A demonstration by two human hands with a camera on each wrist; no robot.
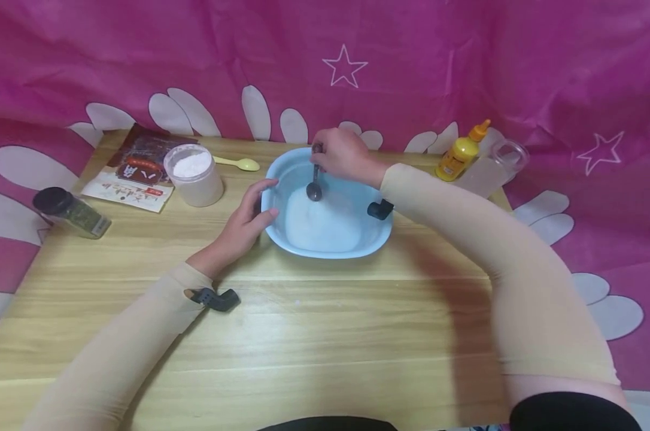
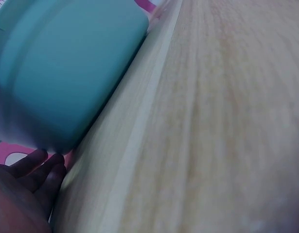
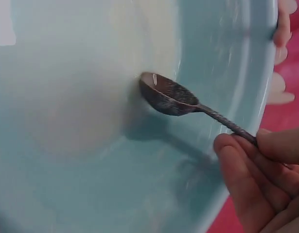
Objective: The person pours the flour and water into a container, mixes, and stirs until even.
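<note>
A light-blue plastic basin stands on the table with a cloudy whitish liquid in it. My left hand holds the basin's left rim. In the left wrist view, several of its fingers lie low against the basin's outer wall. Over the far rim, my right hand pinches the thin handle of a small dark metal spoon between thumb and fingers. The spoon's bowl points down into the basin, above its inner surface; whether it touches the liquid I cannot tell.
Left of the basin are a tub of white powder, a pale yellow spoon, a printed food pouch and a black-lidded seasoning jar. To the right stand a yellow squeeze bottle and a clear container, partly behind my right sleeve.
</note>
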